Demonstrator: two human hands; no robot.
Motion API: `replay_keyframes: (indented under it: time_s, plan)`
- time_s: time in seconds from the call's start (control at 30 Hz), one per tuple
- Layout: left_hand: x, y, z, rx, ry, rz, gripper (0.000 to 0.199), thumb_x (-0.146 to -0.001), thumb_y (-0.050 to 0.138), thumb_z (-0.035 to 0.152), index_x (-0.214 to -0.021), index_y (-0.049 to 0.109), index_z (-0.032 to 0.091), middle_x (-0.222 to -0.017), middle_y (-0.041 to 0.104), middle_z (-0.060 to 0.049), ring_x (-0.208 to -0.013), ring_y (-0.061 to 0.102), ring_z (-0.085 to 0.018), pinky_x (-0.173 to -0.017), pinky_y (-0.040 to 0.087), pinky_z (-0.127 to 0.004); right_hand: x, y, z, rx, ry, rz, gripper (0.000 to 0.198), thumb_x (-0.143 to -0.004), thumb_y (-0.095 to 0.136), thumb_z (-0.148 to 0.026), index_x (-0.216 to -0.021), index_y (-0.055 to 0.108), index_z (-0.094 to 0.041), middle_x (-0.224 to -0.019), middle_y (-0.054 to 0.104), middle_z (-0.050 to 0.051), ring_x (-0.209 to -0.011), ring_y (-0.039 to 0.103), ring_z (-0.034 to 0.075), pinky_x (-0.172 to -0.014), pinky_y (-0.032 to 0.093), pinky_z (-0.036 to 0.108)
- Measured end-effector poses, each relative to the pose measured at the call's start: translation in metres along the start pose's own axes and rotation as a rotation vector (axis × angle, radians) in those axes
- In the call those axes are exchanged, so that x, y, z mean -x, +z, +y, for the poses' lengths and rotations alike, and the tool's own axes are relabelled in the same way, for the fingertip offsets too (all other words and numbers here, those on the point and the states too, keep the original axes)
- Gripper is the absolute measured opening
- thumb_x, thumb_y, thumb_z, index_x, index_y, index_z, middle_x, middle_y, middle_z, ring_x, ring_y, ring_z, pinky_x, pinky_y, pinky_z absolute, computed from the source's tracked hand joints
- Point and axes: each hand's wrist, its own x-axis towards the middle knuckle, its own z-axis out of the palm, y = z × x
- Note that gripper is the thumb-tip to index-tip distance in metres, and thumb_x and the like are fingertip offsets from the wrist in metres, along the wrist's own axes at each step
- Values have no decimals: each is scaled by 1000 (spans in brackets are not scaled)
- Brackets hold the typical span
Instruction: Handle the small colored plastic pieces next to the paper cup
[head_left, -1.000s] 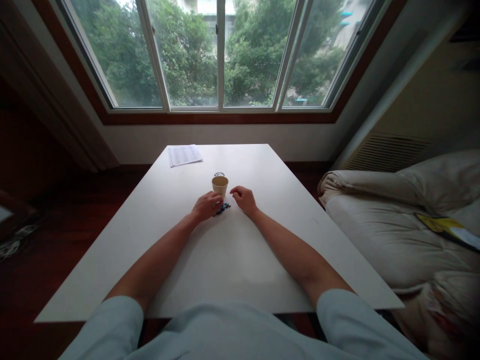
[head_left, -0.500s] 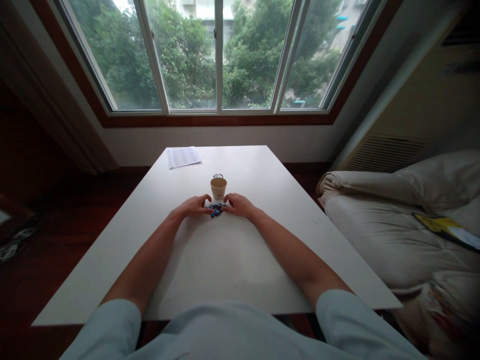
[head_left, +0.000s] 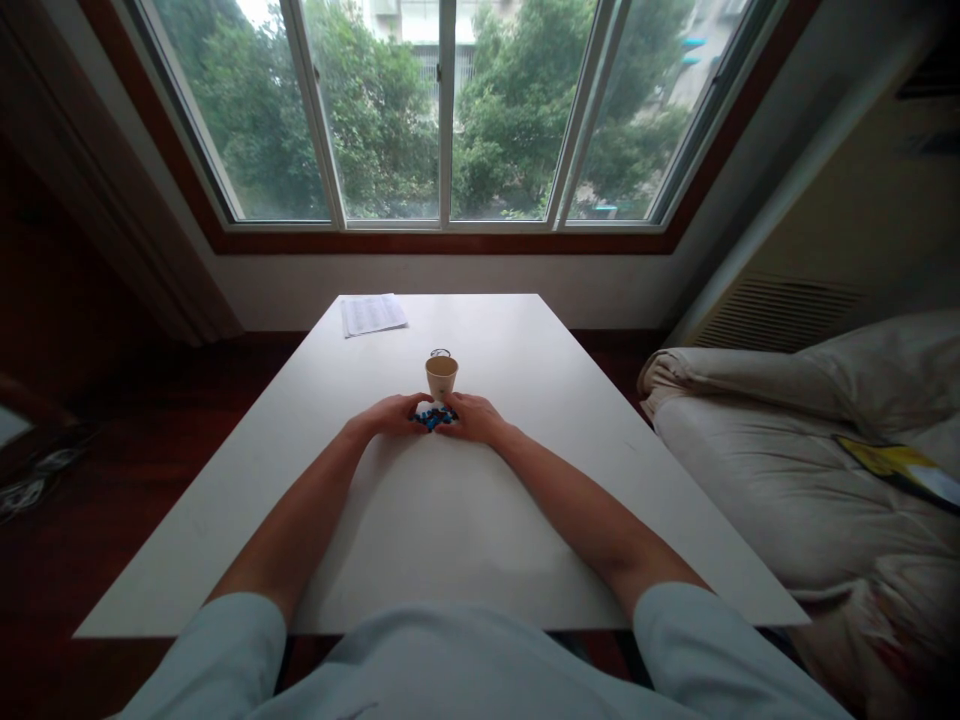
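Observation:
A small heap of blue and dark bits point(head_left: 433, 420), too small to name, lies on the white table point(head_left: 450, 530). My left hand point(head_left: 393, 413) curves around its left side, thumb and fingers apart. From the right, my right hand point(head_left: 477, 416) cups the heap in the same way, also open. Both hands rest at table level with their fingertips at the heap's edges. Just beyond them an upright paper cup point(head_left: 442, 384) stands, its inside brown and its contents not visible. The fingertips of my right hand overlap the cup's base in view; whether they touch it I cannot tell.
Behind the cup lies a thin dark ring-like item point(head_left: 440, 352), partly hidden. Printed papers point(head_left: 373, 315) lie at the table's far left corner. A pale sofa point(head_left: 735, 440) with a yellow-and-black item point(head_left: 892, 468) stands to the right. A window is beyond the table.
My hands have closed in around the heap, and its near bits are now drawn together toward the cup. The whole view has shifted slightly.

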Motion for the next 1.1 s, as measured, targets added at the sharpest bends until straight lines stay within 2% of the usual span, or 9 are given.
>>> replay_keyframes:
  time_s: [0.17,0.33,0.47,0.57,0.8,1.1]
  plan:
    - [-2,5,-1,3,-40,51,58,-79,63,48,-133,56,28,-71,59,4,-64,52,-14,-60,33,-25,0,0,6,-6,-10,34,35,-84,67,-50,-106,61,-24,-99,66,4,-85,60,17,-69,36,23]
    - [-2,8,5,-35,-104,111,40,-83,56,50,-116,64,27,-71,59,2,-64,52,-14,-59,32,-25,0,2,10,27,25,47,29,-87,65,-47,-104,61,-23,-100,66,5,-87,60,17,-70,36,24]
    - [-1,7,9,-48,-101,69,50,-79,61,57,-120,60,28,-77,63,2,-67,56,-16,-60,34,-25,-1,3,12,47,75,53,27,-90,62,-45,-104,61,-23,-100,67,5,-87,60,17,-68,35,24]
    - [-3,11,10,-114,-103,86,57,-76,64,62,-122,57,29,-86,68,-1,-76,61,-19,-64,36,-26,-2,2,11,48,104,55,26,-90,61,-45,-104,61,-23,-99,67,5,-86,60,17,-68,34,24]
    - [-9,23,12,-164,-205,151,49,-84,54,63,-120,56,30,-86,69,-3,-80,64,-23,-70,40,-29,-1,2,8,68,92,54,38,-84,67,-54,-106,62,-24,-98,68,5,-87,61,18,-68,36,24]
    - [-14,33,13,-173,-286,261,40,-91,47,60,-112,61,29,-90,70,-6,-85,64,-26,-70,41,-31,-2,4,12,107,169,100,26,-91,59,-47,-100,60,-23,-96,68,5,-84,60,17,-68,35,25]
